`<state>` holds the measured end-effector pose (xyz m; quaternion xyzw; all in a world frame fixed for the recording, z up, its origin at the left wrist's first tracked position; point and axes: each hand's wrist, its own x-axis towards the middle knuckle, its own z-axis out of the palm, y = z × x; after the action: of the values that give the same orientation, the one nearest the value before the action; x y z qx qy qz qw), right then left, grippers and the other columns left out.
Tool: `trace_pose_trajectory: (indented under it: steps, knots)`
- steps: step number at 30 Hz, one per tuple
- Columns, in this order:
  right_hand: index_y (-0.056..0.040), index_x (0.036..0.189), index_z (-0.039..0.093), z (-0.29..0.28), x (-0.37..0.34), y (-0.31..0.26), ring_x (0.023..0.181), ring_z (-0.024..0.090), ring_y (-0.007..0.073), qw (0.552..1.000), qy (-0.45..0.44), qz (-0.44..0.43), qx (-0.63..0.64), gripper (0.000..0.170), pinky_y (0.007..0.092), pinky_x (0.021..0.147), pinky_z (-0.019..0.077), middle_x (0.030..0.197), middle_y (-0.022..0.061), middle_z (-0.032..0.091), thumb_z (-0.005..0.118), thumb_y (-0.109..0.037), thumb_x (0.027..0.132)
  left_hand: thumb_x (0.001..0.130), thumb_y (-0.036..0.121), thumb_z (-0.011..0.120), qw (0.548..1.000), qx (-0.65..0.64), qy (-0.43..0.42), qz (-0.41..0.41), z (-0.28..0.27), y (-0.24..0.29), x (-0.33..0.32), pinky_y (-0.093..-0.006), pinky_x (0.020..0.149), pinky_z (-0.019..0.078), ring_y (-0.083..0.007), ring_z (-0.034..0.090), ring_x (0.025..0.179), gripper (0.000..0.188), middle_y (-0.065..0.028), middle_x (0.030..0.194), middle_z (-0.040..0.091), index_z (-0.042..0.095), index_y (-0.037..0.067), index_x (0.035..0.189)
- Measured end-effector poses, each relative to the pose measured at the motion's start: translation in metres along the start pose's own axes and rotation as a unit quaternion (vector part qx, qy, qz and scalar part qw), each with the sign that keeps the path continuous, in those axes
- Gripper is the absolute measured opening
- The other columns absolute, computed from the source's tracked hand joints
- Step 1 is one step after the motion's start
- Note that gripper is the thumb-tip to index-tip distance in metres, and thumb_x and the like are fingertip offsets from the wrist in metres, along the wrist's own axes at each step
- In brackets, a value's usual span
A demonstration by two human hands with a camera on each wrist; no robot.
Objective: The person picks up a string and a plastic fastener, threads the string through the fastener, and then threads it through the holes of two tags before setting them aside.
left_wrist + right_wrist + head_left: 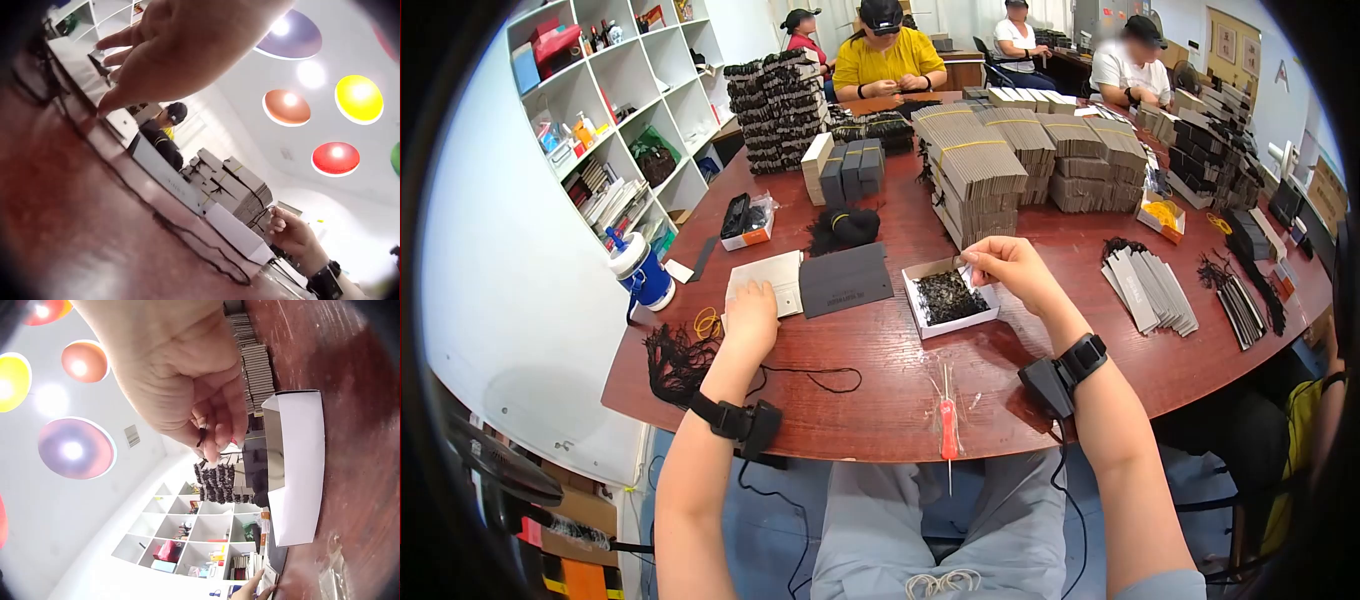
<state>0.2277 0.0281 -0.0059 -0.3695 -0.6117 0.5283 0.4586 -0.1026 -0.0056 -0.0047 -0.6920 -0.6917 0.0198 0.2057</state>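
My left hand (752,318) rests on a cream card (772,272), its fingers extended and spread in the left wrist view. Against that card's right side lies a dark grey card (847,280) with small print. Over the far right corner of a white open box (958,328), my right hand (1022,272) pinches a small black thread-like piece (202,437) between thumb and fingers. Many small black pieces (948,297) fill the box. A black cord (825,371) trails from a tangle of black strings (675,362) beside my left forearm.
Near the front edge lies a red-handled screwdriver-like tool (948,430) on clear plastic. Tall stacks of grey cards (980,160) stand behind the box. Fanned tags (1148,290) lie right, a blue-and-white jug (640,270) stands left. Several people sit across the table.
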Motion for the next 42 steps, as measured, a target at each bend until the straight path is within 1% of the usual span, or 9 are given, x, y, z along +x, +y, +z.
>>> trace_pose_trajectory:
  steps: [2, 9, 15, 17, 21, 27, 35, 37, 42]
  knots:
    - [-0.0001, 0.083, 0.058, -0.001, 0.001, 0.001, 0.058, 0.051, 0.0048, 1.000, 0.002, -0.006, 0.000, 0.016, 0.0179, 0.057, 0.0426, 0.065, 0.0006, 0.056, 0.054, -0.015, 0.080, 0.071, 0.004, 0.049, 0.997, 0.036, 0.031, 0.059, 0.031, -0.008, 0.005, -0.0360, 0.064, 0.0453, -0.0232, 0.053, 0.087, 0.028, -0.0152, 0.089, 0.053, 0.050, 0.000, 0.099]
    - [-0.0011, 0.084, 0.057, -0.002, 0.002, 0.002, 0.058, 0.051, 0.0054, 1.000, 0.011, -0.014, 0.015, 0.015, 0.0177, 0.055, 0.0414, 0.064, 0.0007, 0.055, 0.055, -0.016, 0.080, 0.070, 0.004, 0.048, 0.993, 0.013, 0.056, 0.102, 0.021, -0.014, 0.006, -0.0332, 0.060, 0.0449, -0.0248, 0.057, 0.073, 0.031, -0.0128, 0.080, 0.056, 0.049, -0.002, 0.100]
    - [-0.0019, 0.083, 0.057, 0.005, 0.003, -0.009, 0.057, 0.052, 0.0052, 0.999, 0.031, -0.024, 0.024, 0.013, 0.0179, 0.054, 0.0416, 0.064, 0.0006, 0.055, 0.054, -0.014, 0.080, 0.064, 0.016, 0.056, 0.942, -0.147, 0.178, 0.242, -0.019, 0.058, 0.003, -0.0360, 0.069, 0.0398, -0.0269, 0.052, 0.075, 0.033, -0.0115, 0.073, 0.053, 0.052, 0.001, 0.093]
    - [-0.0012, 0.083, 0.057, 0.012, 0.004, -0.010, 0.058, 0.051, 0.0048, 0.999, 0.018, -0.044, 0.021, 0.013, 0.0181, 0.056, 0.0417, 0.063, 0.0003, 0.055, 0.054, -0.014, 0.080, 0.062, 0.014, 0.058, 0.944, -0.157, 0.145, 0.253, -0.019, 0.076, 0.012, -0.0354, 0.069, 0.0410, -0.0262, 0.051, 0.078, 0.031, -0.0109, 0.077, 0.052, 0.053, 0.002, 0.090]
    - [-0.0005, 0.085, 0.057, 0.009, -0.003, -0.015, 0.058, 0.051, 0.0047, 0.997, -0.008, -0.066, -0.028, 0.015, 0.0183, 0.057, 0.0420, 0.064, 0.0003, 0.055, 0.053, -0.014, 0.080, 0.060, 0.011, 0.060, 0.954, -0.160, 0.106, 0.230, -0.011, 0.084, 0.031, -0.0348, 0.069, 0.0426, -0.0255, 0.051, 0.081, 0.028, -0.0104, 0.081, 0.050, 0.053, 0.002, 0.086]
    - [0.0002, 0.083, 0.056, -0.005, -0.008, 0.008, 0.058, 0.051, 0.0057, 0.992, 0.082, -0.058, 0.074, 0.013, 0.0174, 0.055, 0.0414, 0.063, 0.0009, 0.055, 0.054, -0.012, 0.080, 0.057, 0.010, 0.061, 0.959, -0.145, 0.075, 0.232, -0.013, 0.083, 0.032, -0.0332, 0.069, 0.0452, -0.0253, 0.050, 0.084, 0.020, -0.0108, 0.084, 0.051, 0.054, 0.000, 0.073]
    - [-0.0004, 0.082, 0.057, -0.018, -0.011, 0.010, 0.059, 0.051, 0.0054, 0.987, 0.094, -0.082, 0.103, 0.010, 0.0173, 0.053, 0.0418, 0.063, 0.0005, 0.055, 0.054, -0.010, 0.079, 0.055, 0.018, 0.063, 0.938, -0.254, 0.121, 0.203, -0.020, 0.064, 0.033, -0.0331, 0.072, 0.0423, -0.0258, 0.052, 0.082, 0.032, -0.0082, 0.086, 0.055, 0.058, 0.002, 0.082]
    - [-0.0008, 0.083, 0.057, -0.016, -0.010, 0.013, 0.059, 0.051, 0.0051, 0.987, 0.091, -0.084, 0.100, 0.011, 0.0168, 0.054, 0.0416, 0.064, 0.0004, 0.055, 0.054, -0.010, 0.079, 0.056, 0.019, 0.063, 0.935, -0.308, 0.050, 0.168, -0.023, 0.061, 0.034, -0.0321, 0.070, 0.0432, -0.0247, 0.053, 0.079, 0.034, -0.0096, 0.087, 0.054, 0.058, 0.002, 0.084]
    - [-0.0002, 0.082, 0.057, -0.017, -0.010, 0.015, 0.059, 0.051, 0.0047, 0.990, 0.086, -0.075, 0.085, 0.012, 0.0162, 0.053, 0.0412, 0.064, 0.0004, 0.055, 0.054, -0.012, 0.079, 0.055, 0.016, 0.063, 0.905, -0.389, 0.020, 0.171, -0.033, 0.059, 0.030, -0.0288, 0.066, 0.0426, -0.0224, 0.053, 0.074, 0.035, -0.0100, 0.083, 0.051, 0.058, 0.001, 0.086]
